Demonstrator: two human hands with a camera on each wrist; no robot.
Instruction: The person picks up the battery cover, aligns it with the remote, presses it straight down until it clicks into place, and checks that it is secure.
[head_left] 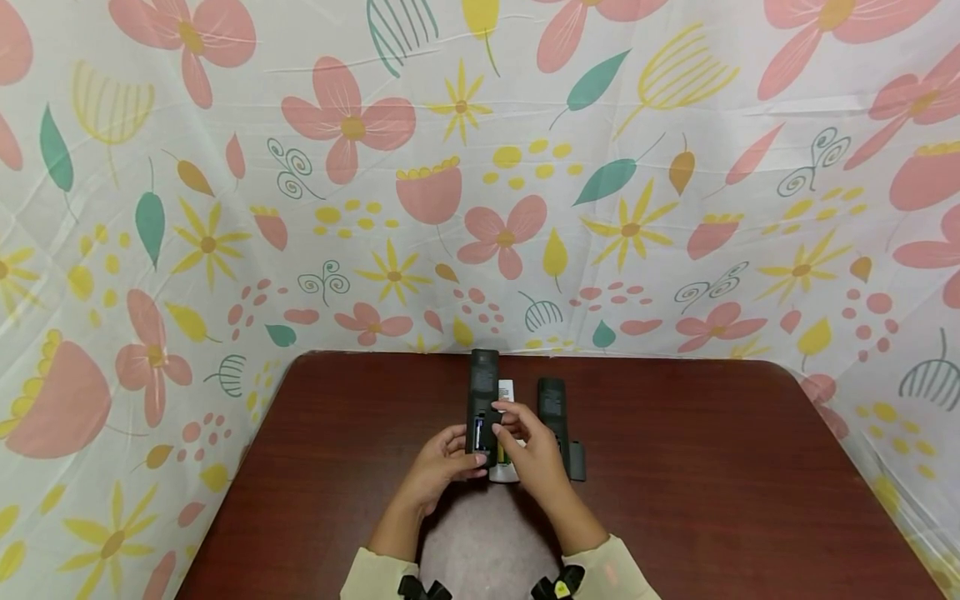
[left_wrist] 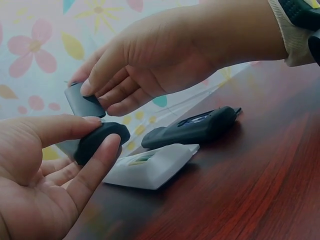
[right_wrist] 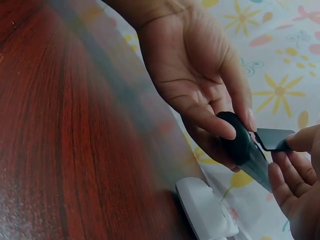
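- Left hand (head_left: 441, 467): fingers curled round the near end of a long black plastic remote (head_left: 483, 379), back face up, held over the left side of the white remote. Only that end is gripped; a loose hold could let it roll when the cover is pushed.
- Right hand (head_left: 534, 458): fingers pinch a small black plastic battery cover (left_wrist: 84, 100) just beside the remote's open bay. Cover sits angled; can't tell if edges touch. Pressed in crooked, it could jam or strain its tabs.
- Bluish cylindrical battery (head_left: 478, 435) shows in that bay. Tip the remote too far with the cover off and it could probably drop out; a badly seated cell would also keep the cover from lying flush.
- Slim white plastic remote (head_left: 502, 474) on the surface directly below, greenish battery showing. A slipped cover may land on it, or a knuckle may knock it.
- Second black plastic remote (head_left: 552, 396), bay open, near the right hand; loose black plastic cover (head_left: 577, 462) just right of it. Similar-looking covers: mix-up risk. A forearm sweep could shove either.
- Dark red-brown wooden surface (head_left: 697, 467): looks smooth, so dropped cells may roll.
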